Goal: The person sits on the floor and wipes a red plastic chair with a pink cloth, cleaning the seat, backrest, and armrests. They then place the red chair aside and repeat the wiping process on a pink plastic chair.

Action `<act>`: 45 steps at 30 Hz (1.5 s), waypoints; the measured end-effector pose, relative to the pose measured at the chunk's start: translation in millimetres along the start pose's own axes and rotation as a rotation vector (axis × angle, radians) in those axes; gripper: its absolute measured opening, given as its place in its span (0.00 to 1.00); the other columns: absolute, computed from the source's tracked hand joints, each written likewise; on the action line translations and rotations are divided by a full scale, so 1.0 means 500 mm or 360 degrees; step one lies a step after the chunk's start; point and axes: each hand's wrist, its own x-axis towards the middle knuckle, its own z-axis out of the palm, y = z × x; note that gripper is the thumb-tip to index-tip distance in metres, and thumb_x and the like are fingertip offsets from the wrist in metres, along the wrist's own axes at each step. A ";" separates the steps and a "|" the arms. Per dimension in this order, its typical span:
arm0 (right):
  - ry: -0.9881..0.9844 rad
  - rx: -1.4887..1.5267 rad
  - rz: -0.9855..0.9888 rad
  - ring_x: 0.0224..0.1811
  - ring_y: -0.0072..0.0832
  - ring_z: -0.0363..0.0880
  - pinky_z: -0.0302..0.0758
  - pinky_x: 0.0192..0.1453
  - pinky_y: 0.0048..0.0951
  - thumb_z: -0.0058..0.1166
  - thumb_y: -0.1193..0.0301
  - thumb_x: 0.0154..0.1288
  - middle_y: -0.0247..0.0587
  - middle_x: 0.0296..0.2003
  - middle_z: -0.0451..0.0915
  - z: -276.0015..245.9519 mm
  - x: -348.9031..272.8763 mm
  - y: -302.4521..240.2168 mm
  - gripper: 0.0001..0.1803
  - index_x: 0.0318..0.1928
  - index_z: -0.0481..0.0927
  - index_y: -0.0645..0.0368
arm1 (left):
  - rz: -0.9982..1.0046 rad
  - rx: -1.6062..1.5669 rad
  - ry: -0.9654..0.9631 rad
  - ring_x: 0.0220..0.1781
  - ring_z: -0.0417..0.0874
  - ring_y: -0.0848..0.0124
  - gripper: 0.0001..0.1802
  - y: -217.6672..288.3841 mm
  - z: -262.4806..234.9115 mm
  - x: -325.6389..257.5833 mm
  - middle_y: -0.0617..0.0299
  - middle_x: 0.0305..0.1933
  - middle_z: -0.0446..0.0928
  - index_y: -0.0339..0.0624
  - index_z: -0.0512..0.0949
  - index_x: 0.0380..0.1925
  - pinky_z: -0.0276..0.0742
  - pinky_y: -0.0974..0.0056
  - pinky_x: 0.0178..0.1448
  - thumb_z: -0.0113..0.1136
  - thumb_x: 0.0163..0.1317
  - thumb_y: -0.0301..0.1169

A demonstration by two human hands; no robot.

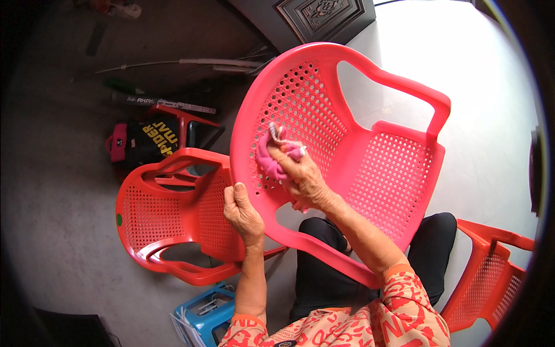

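A pink-red plastic armchair (pixel 376 168) with a perforated back and seat lies tilted across my lap. My left hand (pixel 243 213) grips the lower edge of its backrest. My right hand (pixel 300 176) presses a pink cloth (pixel 272 159) against the perforated back, fingers closed around the cloth.
A second red plastic chair (pixel 167 220) lies on the grey floor to the left, with a black bag (pixel 147 141) behind it. A blue plastic stool (pixel 202 315) stands near my left elbow. Another red-orange chair (pixel 491 277) is at the lower right. A dark carved door (pixel 321 17) is at the top.
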 end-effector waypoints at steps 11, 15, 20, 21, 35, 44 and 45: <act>0.0023 -0.0199 -0.0330 0.46 0.44 0.69 0.70 0.44 0.42 0.59 0.72 0.50 0.42 0.50 0.73 0.005 -0.073 -0.048 0.29 0.56 0.76 0.43 | 0.0019 0.0041 -0.0002 0.27 0.61 0.76 0.19 0.002 -0.005 -0.001 0.67 0.21 0.61 0.38 0.66 0.23 0.62 0.66 0.31 0.49 0.72 0.37; 0.0175 -0.0128 -0.0287 0.43 0.41 0.70 0.72 0.42 0.39 0.59 0.73 0.49 0.37 0.48 0.74 -0.007 -0.045 -0.023 0.26 0.53 0.78 0.42 | -0.0010 0.0059 0.0001 0.25 0.59 0.78 0.20 -0.001 -0.006 -0.004 0.69 0.21 0.58 0.39 0.64 0.22 0.59 0.67 0.28 0.49 0.72 0.37; 0.0254 -0.0017 -0.0110 0.48 0.39 0.75 0.78 0.48 0.32 0.60 0.75 0.54 0.39 0.48 0.75 -0.001 -0.019 -0.001 0.22 0.51 0.81 0.41 | -0.0025 0.0010 0.0019 0.25 0.56 0.80 0.21 -0.004 -0.008 0.001 0.71 0.20 0.55 0.40 0.62 0.21 0.56 0.69 0.27 0.49 0.72 0.38; 0.0323 -0.0041 -0.0161 0.48 0.40 0.75 0.78 0.48 0.35 0.59 0.77 0.53 0.42 0.51 0.74 0.000 -0.016 0.025 0.26 0.54 0.80 0.40 | -0.0006 0.0000 0.0010 0.24 0.56 0.80 0.21 -0.002 -0.004 0.003 0.71 0.20 0.55 0.40 0.62 0.20 0.56 0.68 0.27 0.49 0.72 0.38; -0.0042 0.0008 -0.0504 0.46 0.44 0.74 0.73 0.50 0.42 0.59 0.69 0.54 0.44 0.50 0.75 -0.002 -0.076 -0.079 0.28 0.58 0.73 0.48 | -0.0027 -0.0016 0.0004 0.25 0.61 0.73 0.20 -0.007 -0.007 -0.001 0.63 0.20 0.62 0.36 0.66 0.23 0.62 0.62 0.31 0.46 0.73 0.37; 0.0178 -0.0287 -0.0383 0.50 0.45 0.70 0.73 0.53 0.40 0.54 0.76 0.53 0.49 0.58 0.68 0.000 0.031 -0.061 0.32 0.62 0.71 0.49 | -0.0040 -0.0042 0.0017 0.25 0.56 0.78 0.20 -0.005 -0.005 -0.007 0.69 0.21 0.56 0.39 0.63 0.22 0.54 0.66 0.27 0.44 0.74 0.37; 0.0252 -0.0324 -0.0361 0.49 0.45 0.69 0.73 0.52 0.40 0.53 0.77 0.54 0.48 0.56 0.69 -0.004 0.050 -0.059 0.32 0.63 0.71 0.48 | -0.0040 -0.0017 0.0009 0.25 0.56 0.78 0.20 -0.003 -0.004 -0.008 0.70 0.21 0.56 0.40 0.63 0.22 0.54 0.67 0.27 0.44 0.74 0.37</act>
